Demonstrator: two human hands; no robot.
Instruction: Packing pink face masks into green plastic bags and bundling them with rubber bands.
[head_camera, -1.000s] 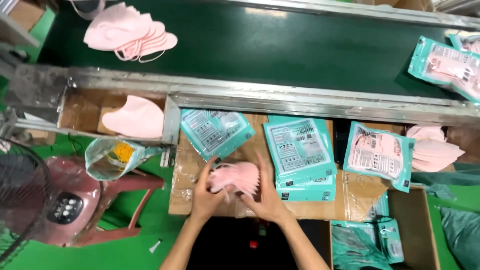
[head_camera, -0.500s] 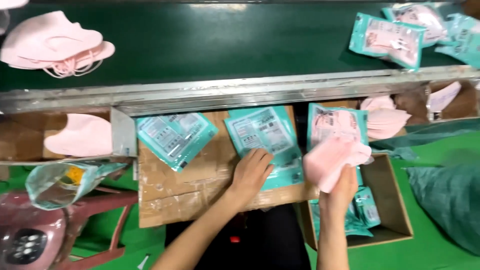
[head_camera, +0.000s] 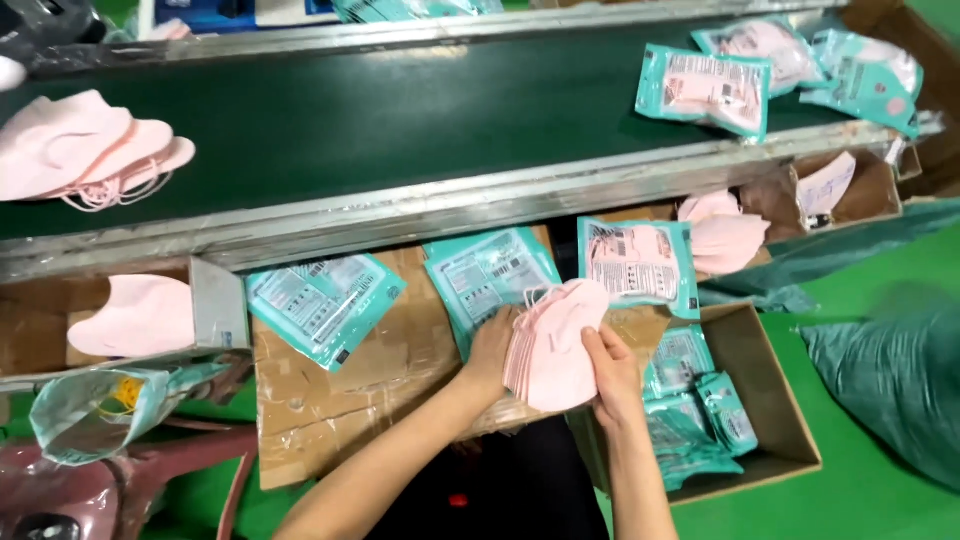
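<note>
Head view: I'm squaring up a stack of pink masks (head_camera: 553, 345) over the cardboard surface (head_camera: 340, 400), left hand (head_camera: 492, 350) cupped behind it, right hand (head_camera: 612, 372) pinching its lower edge. Next, I judge, comes sliding it neatly into a teal pouch (head_camera: 638, 265) just beside.

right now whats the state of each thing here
left hand: grip shut on pink mask stack
right hand: grip shut on pink mask stack
pink mask stack: held upright over cardboard board
teal packets: lying flat on board
filled packets: lying on green belt
cardboard box: open, holding packets
</note>
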